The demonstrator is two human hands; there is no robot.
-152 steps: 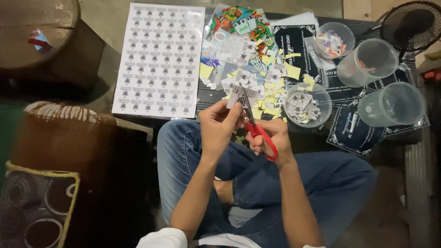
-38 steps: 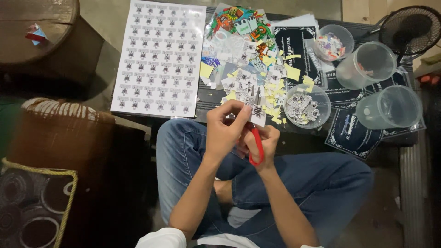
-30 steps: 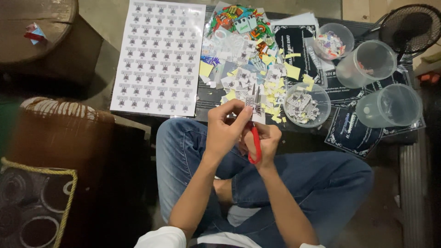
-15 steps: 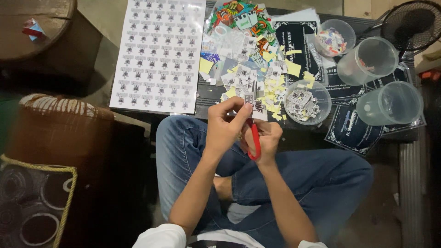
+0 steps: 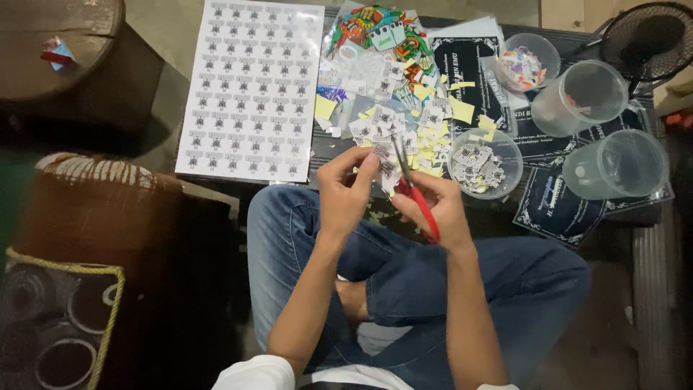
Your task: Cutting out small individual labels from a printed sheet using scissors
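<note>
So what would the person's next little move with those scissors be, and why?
Probably close the red-handled scissors in the right hand to snip the small printed piece pinched by the left hand: the blades already sit against it.

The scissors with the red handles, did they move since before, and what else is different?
The scissors stayed in the right hand, but their handles have closed up from wide open. The left hand still pinches a small paper piece against the blades. The printed sheet, the cups and the pile of scraps lie as before.
</note>
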